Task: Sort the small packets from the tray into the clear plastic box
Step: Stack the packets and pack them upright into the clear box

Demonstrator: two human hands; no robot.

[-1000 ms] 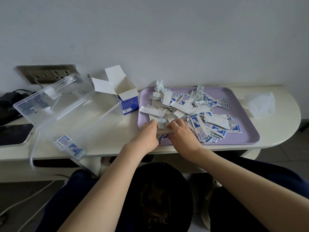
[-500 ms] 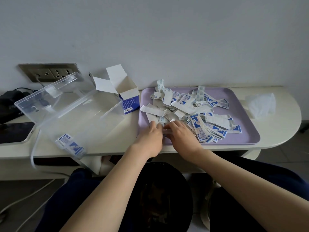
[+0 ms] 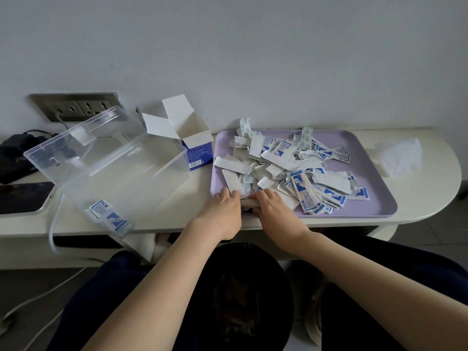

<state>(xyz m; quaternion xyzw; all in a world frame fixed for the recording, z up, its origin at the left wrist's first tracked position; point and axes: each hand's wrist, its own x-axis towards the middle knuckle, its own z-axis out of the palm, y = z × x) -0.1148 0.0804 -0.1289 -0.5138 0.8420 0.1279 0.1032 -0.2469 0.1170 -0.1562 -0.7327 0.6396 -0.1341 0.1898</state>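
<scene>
At the near-left corner of the flat lavender plastic tray [image 3: 374,173], the left hand [image 3: 222,211] and right hand [image 3: 276,211] are meeting knuckles up. Their curled fingers are pinching a few small white-and-blue paper packets [image 3: 291,171] at the near edge of the loose, crumpled heap lying across the tray. Bare forearms are reaching in from below. To the left, the clear rectangular plastic box [image 3: 152,171] is sitting with its lid open, with a few packets in its near corner [image 3: 110,217].
</scene>
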